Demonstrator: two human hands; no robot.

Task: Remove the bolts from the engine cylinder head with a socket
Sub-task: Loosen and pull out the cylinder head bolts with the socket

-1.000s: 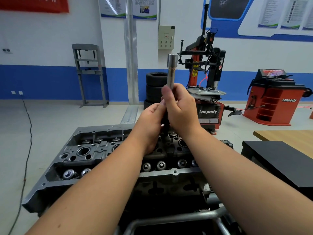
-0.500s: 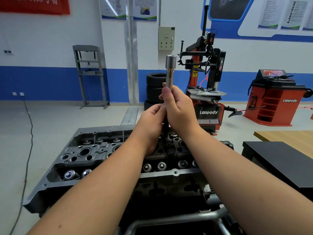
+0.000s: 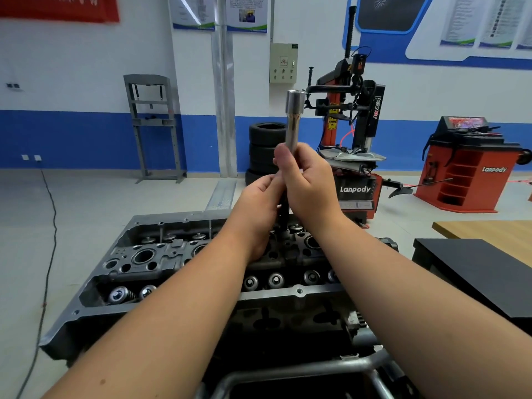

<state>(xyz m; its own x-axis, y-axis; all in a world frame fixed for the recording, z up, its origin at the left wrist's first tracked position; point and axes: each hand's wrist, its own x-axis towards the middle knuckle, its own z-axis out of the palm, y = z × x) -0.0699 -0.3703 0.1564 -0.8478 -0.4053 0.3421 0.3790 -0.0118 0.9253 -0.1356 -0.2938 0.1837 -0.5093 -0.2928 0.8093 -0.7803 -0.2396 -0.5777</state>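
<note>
Not much has shifted since a second ago: your two hands have stayed wrapped on the tool and the whole stack sits about where it did, still standing over the middle of the head. Your right hand (image 3: 309, 184) is the upper one, fingers curled round the shiny long socket (image 3: 293, 119), thumb up along the near side, and the socket's wider open end pokes out well above your fist, pretty much upright. Your left hand (image 3: 259, 208) is just below and to the left, touching the right one, fingers closed in on the dark shaft (image 3: 284, 208) that runs down out of your grip. That shaft drops to the engine cylinder head (image 3: 161, 254), landing between the far row of valve springs, but your hands hide enough that you can't tell from here whether a bolt is on the end of it or just the tool. The head itself sits low and centre in front of you on a dark stand, with a bent metal tube (image 3: 288, 372) across the near edge. Off to your right there's a black-topped bench (image 3: 472, 269) beside a wooden tabletop (image 3: 495, 234). Behind it all you've got the Lanpody tyre changer (image 3: 354, 133), a stack of tyres (image 3: 263, 151), the red wheel balancer (image 3: 466, 171) and a grey shop press (image 3: 154, 125) against the blue-striped wall.
</note>
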